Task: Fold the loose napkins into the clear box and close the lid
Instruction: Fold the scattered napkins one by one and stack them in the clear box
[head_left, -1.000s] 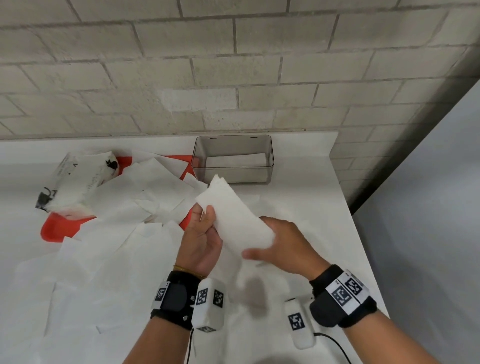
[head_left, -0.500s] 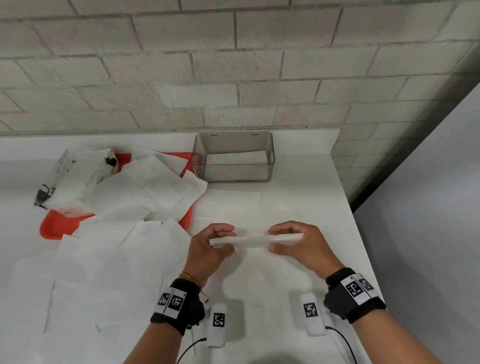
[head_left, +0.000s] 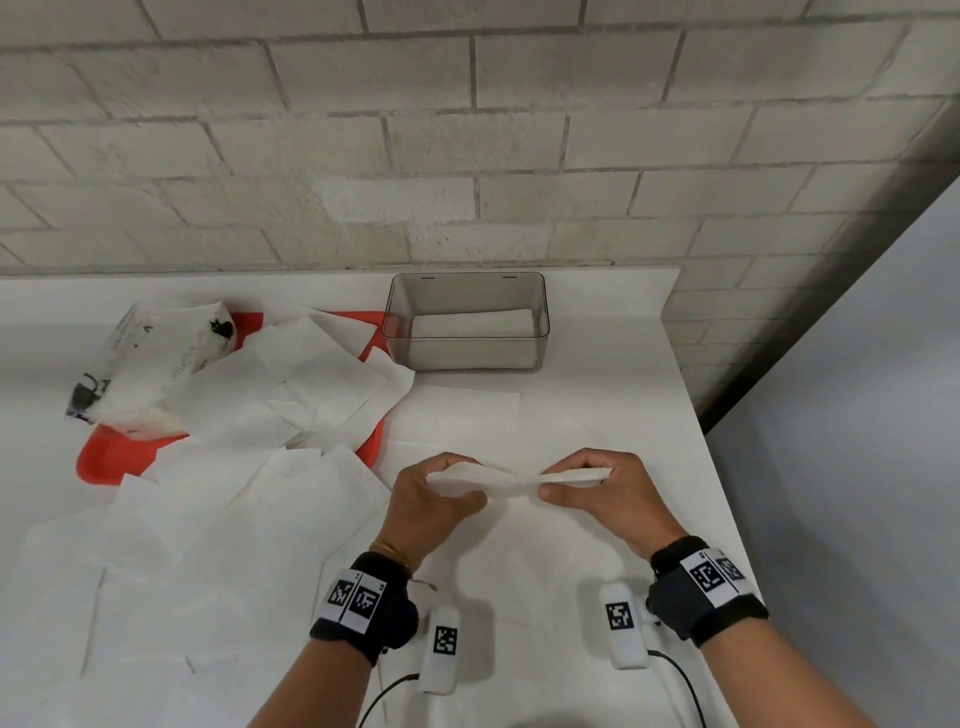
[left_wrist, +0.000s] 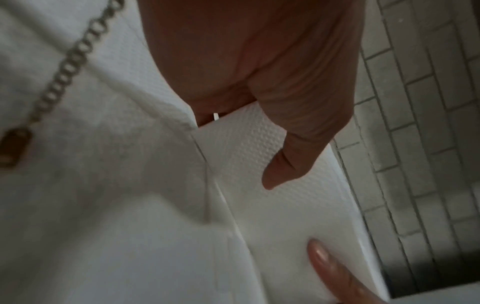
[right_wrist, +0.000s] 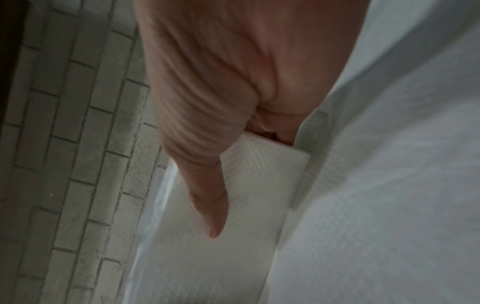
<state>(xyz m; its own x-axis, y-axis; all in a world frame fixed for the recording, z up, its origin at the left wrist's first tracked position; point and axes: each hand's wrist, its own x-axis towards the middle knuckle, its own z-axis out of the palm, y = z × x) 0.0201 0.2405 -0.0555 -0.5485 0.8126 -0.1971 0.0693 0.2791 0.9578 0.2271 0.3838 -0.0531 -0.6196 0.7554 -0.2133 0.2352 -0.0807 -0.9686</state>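
Observation:
A folded white napkin (head_left: 511, 479) hangs just above the table, held by both hands. My left hand (head_left: 441, 493) pinches its left end and my right hand (head_left: 587, 480) pinches its right end. In the left wrist view the thumb lies on the embossed napkin (left_wrist: 246, 148); in the right wrist view the thumb lies along the napkin (right_wrist: 259, 181). The clear box (head_left: 540, 332) stands open at the back by the wall, with a folded napkin (head_left: 470, 323) inside. No lid is in view.
Loose napkins (head_left: 249, 483) are spread over the table's left half and over a red tray (head_left: 98, 457). A printed plastic wrapper (head_left: 156, 358) lies on the tray's far end. The table edge (head_left: 722, 499) runs along the right, beside a grey drop.
The napkin has come down from a raised diagonal hold to level and low over the table, folded narrower. Both hands have spread to its two ends.

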